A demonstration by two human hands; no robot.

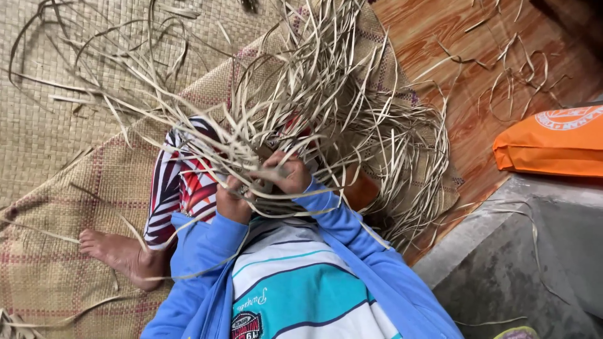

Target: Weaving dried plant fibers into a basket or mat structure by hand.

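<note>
- While both hands work close together just above my lap, the tangled bundle of dry straw strips (326,107) fans out away from me, its loose ends spilling over the woven mat (56,157); I judge it is kept this close so the strips stay within reach of the fingers.
- My left hand (233,199) is clenched around a few strips at the near edge of the bundle, seemingly pinning them so they don't slide.
- My right hand (287,172), just beside the left, is curled tight on more strips at the same edge, fingers hooked through them.
- Left of the bundle, a bent knee in striped red-and-white cloth (182,182) props it up, with a bare foot (122,254) resting on the mat.
- Right of the bundle lies bare wooden floor (477,94) with stray strips, and beyond it an orange bag (553,144) on a grey concrete ledge (534,251).
</note>
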